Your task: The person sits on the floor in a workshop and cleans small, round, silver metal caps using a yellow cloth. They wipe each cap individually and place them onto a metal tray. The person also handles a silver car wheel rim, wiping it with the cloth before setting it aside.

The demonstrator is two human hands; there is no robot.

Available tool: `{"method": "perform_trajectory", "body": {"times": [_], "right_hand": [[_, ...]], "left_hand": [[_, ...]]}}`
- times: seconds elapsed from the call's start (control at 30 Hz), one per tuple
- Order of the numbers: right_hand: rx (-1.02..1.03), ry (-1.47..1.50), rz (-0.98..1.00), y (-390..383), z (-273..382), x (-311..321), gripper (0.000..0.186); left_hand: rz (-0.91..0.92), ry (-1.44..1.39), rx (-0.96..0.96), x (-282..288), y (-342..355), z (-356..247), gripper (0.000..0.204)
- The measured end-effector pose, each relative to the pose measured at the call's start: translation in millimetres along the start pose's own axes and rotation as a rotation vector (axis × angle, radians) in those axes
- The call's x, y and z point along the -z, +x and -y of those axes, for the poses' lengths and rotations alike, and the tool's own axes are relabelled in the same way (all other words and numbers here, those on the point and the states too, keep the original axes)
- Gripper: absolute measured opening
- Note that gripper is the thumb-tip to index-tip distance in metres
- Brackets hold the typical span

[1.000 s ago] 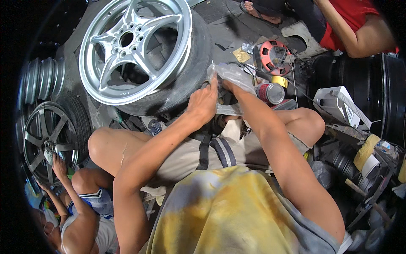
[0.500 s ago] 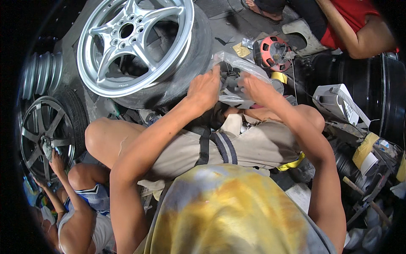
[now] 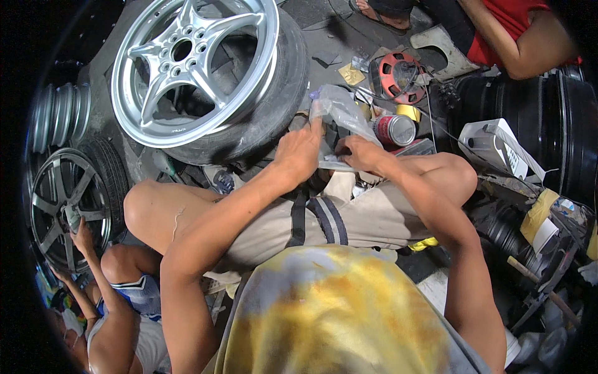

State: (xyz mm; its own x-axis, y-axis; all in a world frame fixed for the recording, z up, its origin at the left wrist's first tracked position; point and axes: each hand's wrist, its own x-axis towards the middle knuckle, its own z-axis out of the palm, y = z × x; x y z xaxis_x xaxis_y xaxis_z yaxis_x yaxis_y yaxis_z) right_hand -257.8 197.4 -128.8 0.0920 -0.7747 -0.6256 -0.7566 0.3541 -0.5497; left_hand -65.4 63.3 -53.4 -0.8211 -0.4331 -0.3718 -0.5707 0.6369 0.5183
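A clear plastic bag [image 3: 341,107] stretches between my two hands above my lap. My left hand [image 3: 299,153] is closed on its left edge, the index finger pointing up along the plastic. My right hand [image 3: 364,153] has its fingers curled onto the bag's lower right side. Just past my left hand lies a tire [image 3: 293,75], with a silver multi-spoke wheel rim [image 3: 196,115] resting tilted on top. A red-labelled can [image 3: 396,129] stands right of the bag, near my right hand.
Beyond the can sit a yellow tape roll [image 3: 408,113] and a red slotted reel [image 3: 398,78]. A white box [image 3: 479,138] and dark wheels [image 3: 517,118] stand at right. At left, a person's hand [image 3: 81,240] wipes a dark wheel [image 3: 56,202]; a person in red [image 3: 498,31] sits far right.
My right hand has come lower and to the left, closer to my left hand. The bag now hangs more upright, and the can beside it shows more fully.
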Motion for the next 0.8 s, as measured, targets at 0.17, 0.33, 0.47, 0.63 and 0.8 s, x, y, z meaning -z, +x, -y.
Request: {"method": "perform_trajectory", "body": {"times": [0.17, 0.33, 0.47, 0.63, 0.8], "right_hand": [[-0.059, -0.143, 0.067, 4.5, 6.8, -16.3, 0.051], [0.018, -0.049, -0.191, -11.8, 3.5, -23.5, 0.045], [0.044, -0.36, 0.103, -5.0, 23.0, 7.2, 0.043], [-0.064, -0.079, -0.023, 8.2, 36.7, 18.3, 0.046], [-0.047, -0.201, -0.36, 45.0, 17.5, -5.3, 0.045]], "left_hand": [[0.0, -0.014, -0.003, -8.1, -13.7, -6.3, 0.091], [-0.023, -0.006, 0.035, -10.5, -12.7, -1.9, 0.096], [-0.04, -0.045, 0.063, -2.6, -9.2, 0.6, 0.094], [-0.015, -0.052, 0.021, -8.2, -6.6, 10.2, 0.089], [0.02, -0.054, 0.029, -9.3, -9.0, 1.9, 0.085]]}}
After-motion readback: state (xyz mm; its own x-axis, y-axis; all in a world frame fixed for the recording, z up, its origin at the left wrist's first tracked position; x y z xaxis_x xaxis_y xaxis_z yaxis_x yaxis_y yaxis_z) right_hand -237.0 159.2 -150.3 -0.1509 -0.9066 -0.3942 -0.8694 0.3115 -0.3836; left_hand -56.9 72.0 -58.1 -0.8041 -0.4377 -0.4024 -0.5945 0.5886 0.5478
